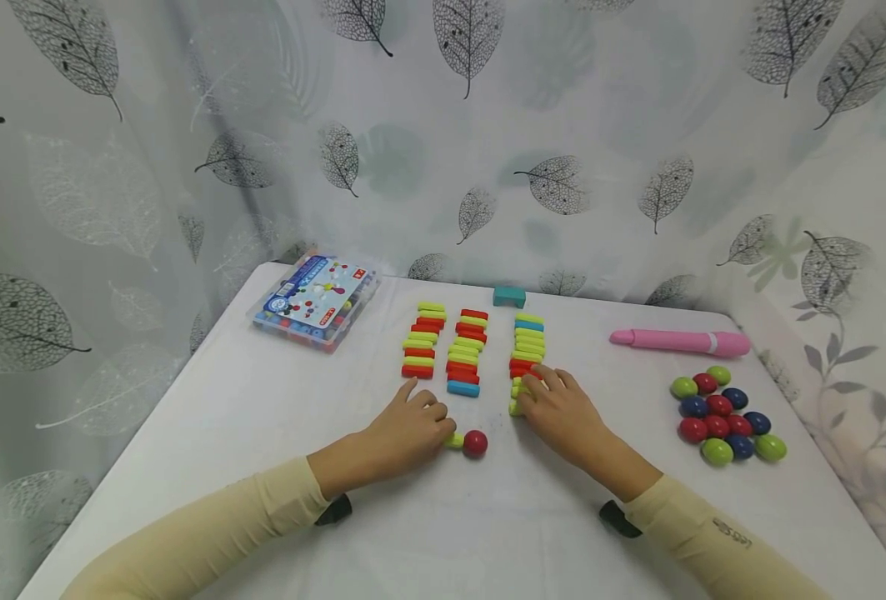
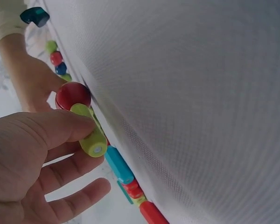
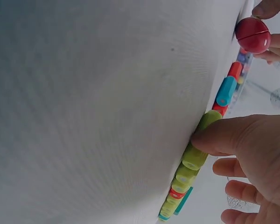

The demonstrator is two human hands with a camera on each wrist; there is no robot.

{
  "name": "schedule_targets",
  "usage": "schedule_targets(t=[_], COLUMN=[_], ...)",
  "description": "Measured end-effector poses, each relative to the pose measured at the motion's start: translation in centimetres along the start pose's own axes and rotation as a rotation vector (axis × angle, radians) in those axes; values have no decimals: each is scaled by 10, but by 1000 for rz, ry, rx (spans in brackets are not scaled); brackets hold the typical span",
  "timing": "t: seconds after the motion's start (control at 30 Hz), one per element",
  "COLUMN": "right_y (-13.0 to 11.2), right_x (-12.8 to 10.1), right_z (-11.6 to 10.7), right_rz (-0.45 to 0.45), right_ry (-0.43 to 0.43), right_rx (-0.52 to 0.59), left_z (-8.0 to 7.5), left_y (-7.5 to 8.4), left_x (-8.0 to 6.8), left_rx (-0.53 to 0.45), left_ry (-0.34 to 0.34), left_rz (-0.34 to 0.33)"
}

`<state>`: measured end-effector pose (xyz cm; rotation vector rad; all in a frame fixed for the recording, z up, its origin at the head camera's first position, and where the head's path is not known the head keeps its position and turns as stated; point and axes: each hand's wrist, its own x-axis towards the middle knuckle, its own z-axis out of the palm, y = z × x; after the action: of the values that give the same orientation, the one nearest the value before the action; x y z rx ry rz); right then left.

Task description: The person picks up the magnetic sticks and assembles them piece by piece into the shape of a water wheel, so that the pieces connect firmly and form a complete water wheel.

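- The left hand [image 1: 411, 432] is staying just left of the red ball [image 1: 476, 443], and it is pinching one yellow-green stick [image 2: 94, 143] between thumb and fingers.
- This stick is pointing from the hand towards the red ball, and its far end is touching the ball.
- The right hand [image 1: 566, 415] is reaching to the right of the red ball and a little beyond it; its thumb is pressing on another yellow-green piece [image 3: 194, 157], while the other fingers are spreading apart. I cannot tell if a finger is closing on it from behind.
- This piece is lying at the near end of the right row [image 1: 529, 347], which is running away beyond the red ball, to its right.
- The middle row [image 1: 463, 358] is lying almost straight beyond the red ball, with a blue stick [image 1: 463, 389] at the near end.
- The left row [image 1: 419, 352] is lying beyond the red ball and to its left.
- The clear box [image 1: 315, 300] is resting farther beyond, left of the red ball.
- The pink pen-like thing [image 1: 668, 340] and the group of coloured balls [image 1: 716, 427] are lying well to its right.
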<state>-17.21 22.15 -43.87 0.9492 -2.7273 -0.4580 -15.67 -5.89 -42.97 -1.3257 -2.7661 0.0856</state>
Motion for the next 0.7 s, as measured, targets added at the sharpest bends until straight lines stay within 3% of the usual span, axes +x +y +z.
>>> schedule_targets(t=[0.3, 0.5, 0.7], right_y=[-14, -29, -38], right_x=[-7, -15, -16], right_z=[-14, -26, -25], right_rz=[-56, -107, -93], right_ry=[-16, 24, 73], right_rx=[65, 136, 135], left_z=[0, 0, 1], left_y=[1, 1, 1], left_x=[1, 1, 2], left_rx=[-1, 8, -3], left_ry=[-11, -10, -19], left_rz=[-5, -3, -4])
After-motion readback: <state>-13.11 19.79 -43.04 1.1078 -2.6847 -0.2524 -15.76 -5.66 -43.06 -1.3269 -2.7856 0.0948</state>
